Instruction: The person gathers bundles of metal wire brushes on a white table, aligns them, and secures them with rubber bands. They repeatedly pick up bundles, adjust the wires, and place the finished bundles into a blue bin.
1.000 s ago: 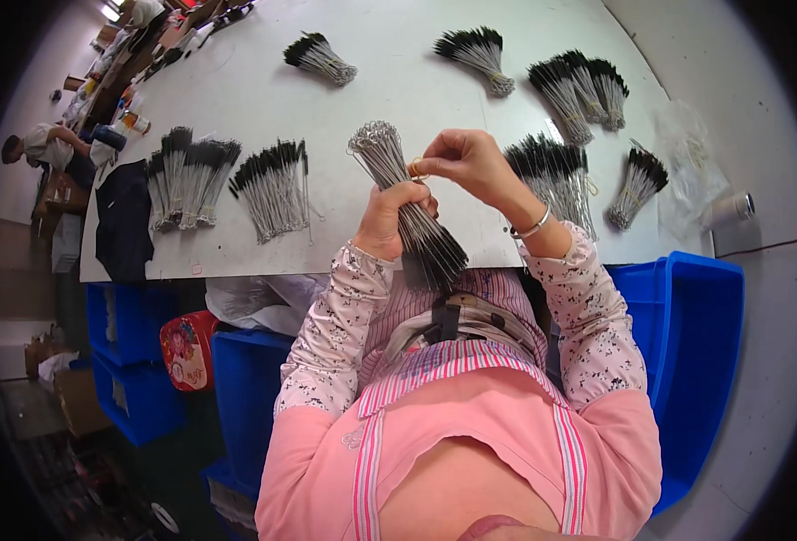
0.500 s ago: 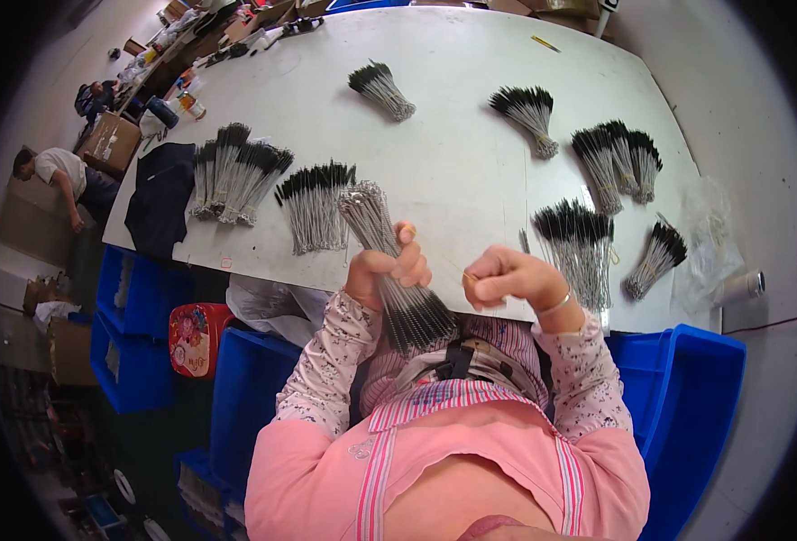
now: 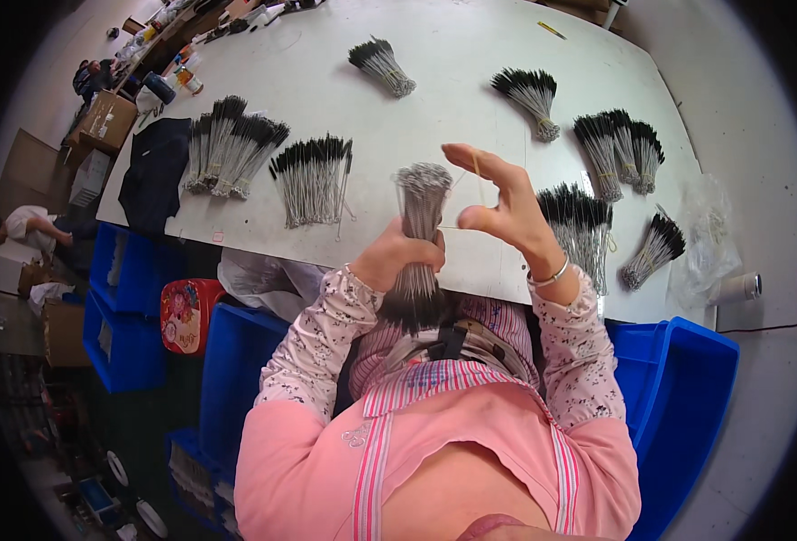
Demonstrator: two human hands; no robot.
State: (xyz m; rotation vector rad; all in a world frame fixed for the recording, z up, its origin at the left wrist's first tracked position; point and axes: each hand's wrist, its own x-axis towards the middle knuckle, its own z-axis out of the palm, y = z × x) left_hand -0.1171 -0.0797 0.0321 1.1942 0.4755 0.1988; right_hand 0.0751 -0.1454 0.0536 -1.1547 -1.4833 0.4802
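Observation:
My left hand (image 3: 403,255) is closed round the middle of a bundle of thin wire brushes (image 3: 423,203). Its twisted wire ends point up and its black bristle ends hang down over my lap. To the right of the bundle's top, my right hand (image 3: 513,206) has thumb and fingers spread wide. A thin yellowish rubber band (image 3: 477,165) is looped over those fingers. Whether the band also reaches the bundle, I cannot tell. Left of the bundle, a row of loose brushes (image 3: 313,180) lies on the white table (image 3: 435,99).
More brush bundles (image 3: 236,149) lie at left, with others (image 3: 618,153) at right. Near my right forearm is a large brush pile (image 3: 575,225). A dark cloth (image 3: 153,176) covers the left corner. Blue bins (image 3: 687,406) flank me. A yellow pen-like tool (image 3: 552,30) lies far back.
The bundle has moved right and turned more upright in my left hand. My right hand has risen from a pinch to spread fingers, with the band stretched over them.

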